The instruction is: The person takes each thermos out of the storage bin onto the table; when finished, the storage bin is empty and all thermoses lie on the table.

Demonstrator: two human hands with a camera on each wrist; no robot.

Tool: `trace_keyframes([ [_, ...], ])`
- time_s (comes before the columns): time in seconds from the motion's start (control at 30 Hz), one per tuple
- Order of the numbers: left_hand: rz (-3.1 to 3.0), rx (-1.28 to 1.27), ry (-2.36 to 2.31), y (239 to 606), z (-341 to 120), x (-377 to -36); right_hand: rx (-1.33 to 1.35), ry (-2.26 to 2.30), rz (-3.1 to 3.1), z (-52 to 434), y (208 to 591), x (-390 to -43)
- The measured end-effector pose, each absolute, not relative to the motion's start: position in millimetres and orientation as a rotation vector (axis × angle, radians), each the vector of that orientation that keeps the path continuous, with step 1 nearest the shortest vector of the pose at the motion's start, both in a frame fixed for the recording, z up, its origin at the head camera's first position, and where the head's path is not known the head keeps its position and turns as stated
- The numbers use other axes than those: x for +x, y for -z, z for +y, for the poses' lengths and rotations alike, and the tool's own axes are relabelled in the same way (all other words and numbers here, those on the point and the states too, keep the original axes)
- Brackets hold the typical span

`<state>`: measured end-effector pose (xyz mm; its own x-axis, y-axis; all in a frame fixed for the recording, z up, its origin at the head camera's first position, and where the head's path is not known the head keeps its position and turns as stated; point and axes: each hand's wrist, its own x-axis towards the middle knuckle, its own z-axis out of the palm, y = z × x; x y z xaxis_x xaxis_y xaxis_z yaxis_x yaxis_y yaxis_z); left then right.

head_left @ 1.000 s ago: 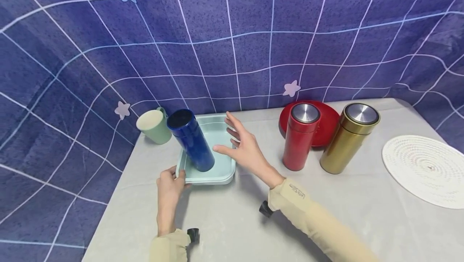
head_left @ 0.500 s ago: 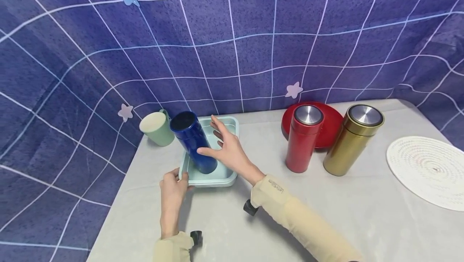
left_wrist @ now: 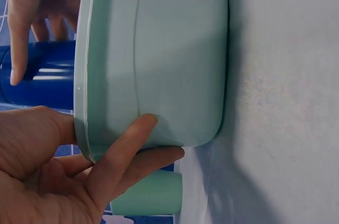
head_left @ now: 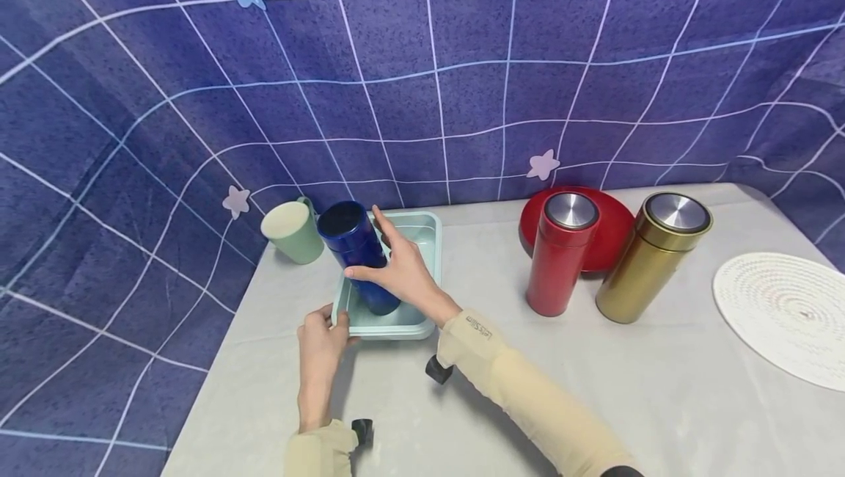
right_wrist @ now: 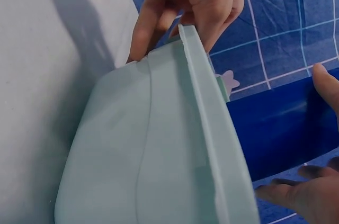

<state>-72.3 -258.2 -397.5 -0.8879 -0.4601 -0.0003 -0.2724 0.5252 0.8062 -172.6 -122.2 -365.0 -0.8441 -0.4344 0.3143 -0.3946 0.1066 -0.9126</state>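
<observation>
Left of centre in the frame, the right hand (head_left: 400,276) wraps the blue bottle (head_left: 356,253) standing in the tray (head_left: 422,242), whose near corner the left hand (head_left: 322,341) pinches.

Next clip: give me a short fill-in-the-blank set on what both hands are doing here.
1. The right hand wraps around the dark blue metal flask, which stands inside the pale ____ plastic tray.
2. The left hand grips the tray's near-left ____.
3. Behind the tray's left side stands a light green ____.
4. The red metal flask stands left of the ____ metal flask.

Missing words: green; corner; mug; gold
</observation>
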Motion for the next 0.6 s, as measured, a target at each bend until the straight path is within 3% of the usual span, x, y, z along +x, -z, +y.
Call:
trace_keyframes([
  [0.6, -2.572, 0.624, 1.249, 395.8, -257.3, -71.9, -0.913, 1.883, 2.393, -127.0, 369.7, -173.2],
])
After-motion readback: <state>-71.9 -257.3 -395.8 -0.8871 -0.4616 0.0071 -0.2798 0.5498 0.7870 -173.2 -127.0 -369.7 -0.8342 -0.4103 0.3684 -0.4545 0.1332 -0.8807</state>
